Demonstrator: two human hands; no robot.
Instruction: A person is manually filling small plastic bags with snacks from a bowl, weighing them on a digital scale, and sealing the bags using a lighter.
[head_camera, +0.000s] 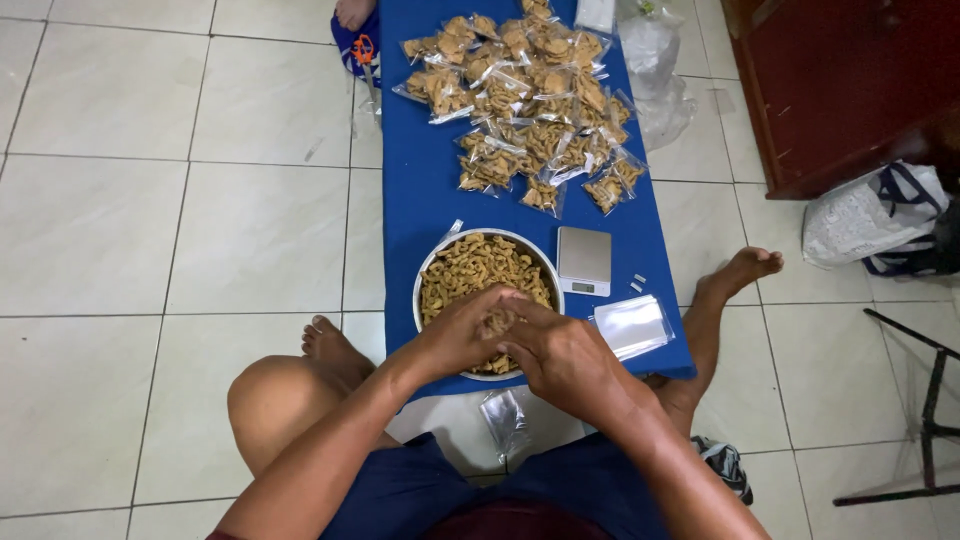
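A round metal bowl (436, 262) full of brown fried snacks (478, 268) sits at the near end of a low blue table (415, 190). Both hands meet over the bowl's near rim. My left hand (462, 330) is curled, fingers closed around some snacks and what may be a small clear bag. My right hand (562, 358) presses against it from the right, fingers bent on the same item. A small silver digital scale (584, 258) stands just right of the bowl. A stack of empty clear bags (632, 325) lies next to my right hand.
Several filled clear snack bags (530, 90) are piled at the table's far end, with loose plastic (652, 60) beside them. Orange-handled scissors (364, 52) lie at the far left. A dark wooden cabinet (850, 80), a white bag (875, 215) and a black metal frame (925, 400) stand right.
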